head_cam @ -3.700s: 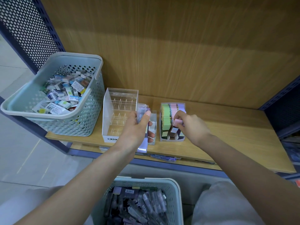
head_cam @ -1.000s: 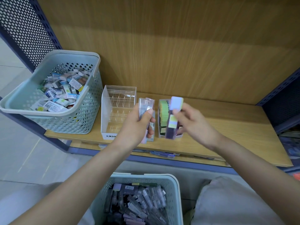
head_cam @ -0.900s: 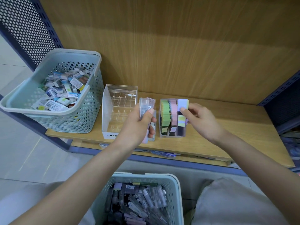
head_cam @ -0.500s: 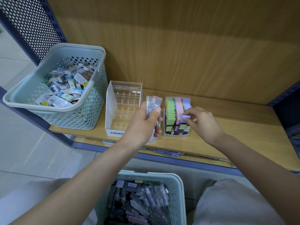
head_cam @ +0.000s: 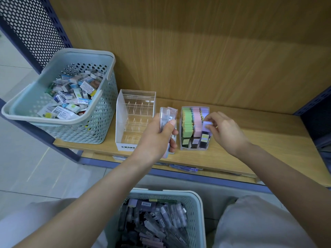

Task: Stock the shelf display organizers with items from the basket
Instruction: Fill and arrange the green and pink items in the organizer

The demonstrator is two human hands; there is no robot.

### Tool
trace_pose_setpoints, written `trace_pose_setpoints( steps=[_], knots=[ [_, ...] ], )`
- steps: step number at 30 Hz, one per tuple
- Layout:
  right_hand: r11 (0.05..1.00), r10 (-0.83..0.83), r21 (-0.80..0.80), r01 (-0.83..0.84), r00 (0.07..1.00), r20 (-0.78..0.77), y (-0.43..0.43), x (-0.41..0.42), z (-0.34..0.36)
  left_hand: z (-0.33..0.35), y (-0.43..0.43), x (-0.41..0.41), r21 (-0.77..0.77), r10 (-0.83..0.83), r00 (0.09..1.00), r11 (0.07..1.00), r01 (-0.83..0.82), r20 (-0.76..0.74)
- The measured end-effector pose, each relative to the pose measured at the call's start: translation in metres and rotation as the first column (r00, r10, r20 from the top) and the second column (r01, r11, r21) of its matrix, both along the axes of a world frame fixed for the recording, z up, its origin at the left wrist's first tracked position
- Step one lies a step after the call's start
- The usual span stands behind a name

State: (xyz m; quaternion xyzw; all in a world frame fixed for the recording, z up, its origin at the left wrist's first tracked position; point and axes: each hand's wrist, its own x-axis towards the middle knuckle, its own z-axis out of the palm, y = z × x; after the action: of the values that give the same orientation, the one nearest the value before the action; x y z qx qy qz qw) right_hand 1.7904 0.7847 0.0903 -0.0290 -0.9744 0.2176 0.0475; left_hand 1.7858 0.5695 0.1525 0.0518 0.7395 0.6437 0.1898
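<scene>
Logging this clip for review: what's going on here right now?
A person is stocking a wooden shelf. The right hand presses a purple item into the purple row of a small clear organizer, beside green and pink rows. The left hand holds a few clear packs upright. The tiered clear organizer holds nothing, and the basket below holds many more packs.

Lower basket [head_cam: 194, 204] cut off by bottom edge.

we are seeing soft, even light coming from above. a dim band of shadow is lying across the top of the wooden back wall [head_cam: 197, 42]. the edges are bending outward. nothing is glaring, and the far corners are looking a bit blurry.
</scene>
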Motion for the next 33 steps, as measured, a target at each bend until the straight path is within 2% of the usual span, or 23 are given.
trace_pose_setpoints(
  steps=[6, 15, 23, 28, 33],
  knots=[
    [0.997, 0.027, 0.075, -0.029, 0.999, 0.034, 0.014, 0.009, 0.0, -0.001, 0.002, 0.001, 0.006, -0.007, 1.0, 1.0, 0.007, 0.016],
    [0.991, 0.1, 0.084, -0.102, 0.995, 0.02, 0.018, 0.017, 0.0, 0.0, 0.003, 0.002, 0.009, -0.014, 1.0, 1.0, 0.014, 0.017],
    [0.987, 0.079, 0.132, -0.086, 0.995, 0.057, 0.025, 0.015, 0.0, 0.001, 0.003, 0.003, -0.006, -0.011, 1.0, 1.0, 0.011, 0.028],
    [0.928, 0.149, 0.327, -0.18, 0.982, 0.115, 0.021, 0.016, -0.005, -0.001, 0.003, 0.002, -0.006, -0.007, 1.0, 1.0, 0.007, 0.027],
    [0.917, 0.09, 0.383, -0.113, 0.993, 0.077, 0.016, 0.015, -0.009, 0.0, 0.004, 0.003, -0.004, -0.008, 0.999, 1.0, 0.008, 0.038]
  ],
)
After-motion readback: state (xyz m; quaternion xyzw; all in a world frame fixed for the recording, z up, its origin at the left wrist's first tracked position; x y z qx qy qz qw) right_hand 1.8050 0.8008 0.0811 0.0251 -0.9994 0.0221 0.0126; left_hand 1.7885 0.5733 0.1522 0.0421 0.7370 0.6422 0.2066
